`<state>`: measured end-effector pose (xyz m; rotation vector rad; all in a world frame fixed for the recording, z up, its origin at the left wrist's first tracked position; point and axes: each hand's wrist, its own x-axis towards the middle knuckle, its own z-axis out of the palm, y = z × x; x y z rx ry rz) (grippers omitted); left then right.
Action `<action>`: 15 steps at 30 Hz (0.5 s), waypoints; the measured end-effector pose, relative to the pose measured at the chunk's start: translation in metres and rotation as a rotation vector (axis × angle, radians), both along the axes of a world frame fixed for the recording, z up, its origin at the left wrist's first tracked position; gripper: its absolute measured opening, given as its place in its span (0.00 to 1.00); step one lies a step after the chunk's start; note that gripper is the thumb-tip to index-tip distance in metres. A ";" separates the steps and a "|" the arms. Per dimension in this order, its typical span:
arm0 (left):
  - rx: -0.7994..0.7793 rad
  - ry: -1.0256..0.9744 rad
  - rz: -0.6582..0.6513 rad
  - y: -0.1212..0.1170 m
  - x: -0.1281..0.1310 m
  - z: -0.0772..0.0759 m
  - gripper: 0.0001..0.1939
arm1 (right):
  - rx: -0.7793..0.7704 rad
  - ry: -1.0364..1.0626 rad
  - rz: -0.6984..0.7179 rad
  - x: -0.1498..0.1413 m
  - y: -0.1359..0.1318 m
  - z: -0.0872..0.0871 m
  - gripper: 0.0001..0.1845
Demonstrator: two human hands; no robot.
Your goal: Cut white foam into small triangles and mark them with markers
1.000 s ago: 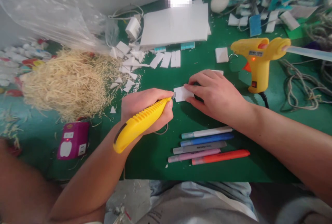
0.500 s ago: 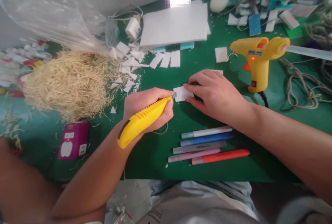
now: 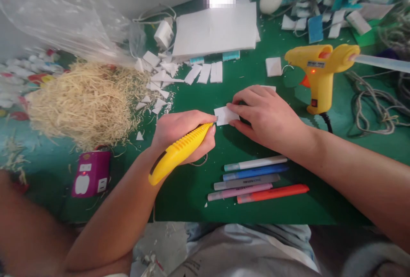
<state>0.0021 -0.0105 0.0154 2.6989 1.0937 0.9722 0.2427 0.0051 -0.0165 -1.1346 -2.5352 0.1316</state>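
Note:
My left hand [image 3: 184,134] is closed around a yellow utility knife [image 3: 179,153], its handle slanting down to the left. The short blade tip meets the left end of a small white foam-board piece [image 3: 223,116] on the green table. My right hand [image 3: 264,112] presses that piece down, thumb and fingertips on its right part, so its far end is hidden under the palm. Another white piece [image 3: 270,89] shows partly behind my right knuckles.
Several markers [image 3: 256,181] lie in front of my right hand. A yellow hot glue gun [image 3: 320,76] stands to the right, its light on. Foam sheets [image 3: 214,31], cut strips [image 3: 205,73], wood shavings [image 3: 83,101] and a purple power adapter [image 3: 91,174] surround the work spot.
My left hand and the knife have shifted slightly to the right, the blade moving a little onto the white piece. My right hand and the piece have stayed put.

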 end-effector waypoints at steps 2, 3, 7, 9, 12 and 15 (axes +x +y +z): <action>-0.067 -0.010 0.018 0.001 0.000 0.001 0.06 | 0.004 0.002 0.004 0.000 0.000 0.000 0.15; -0.097 -0.011 0.027 0.002 0.000 0.001 0.06 | 0.005 0.003 0.005 0.000 0.000 0.000 0.15; -0.121 -0.020 0.004 0.003 0.000 0.003 0.05 | 0.004 0.002 0.002 0.001 0.001 0.000 0.14; -0.118 -0.003 -0.011 0.003 -0.001 0.004 0.07 | -0.003 0.006 -0.001 0.000 0.001 0.000 0.14; -0.087 0.054 -0.031 0.003 -0.003 0.005 0.09 | -0.012 0.018 -0.017 -0.001 0.000 0.001 0.13; -0.057 0.058 -0.035 0.003 -0.006 0.006 0.07 | -0.020 0.018 -0.022 -0.002 0.000 0.001 0.13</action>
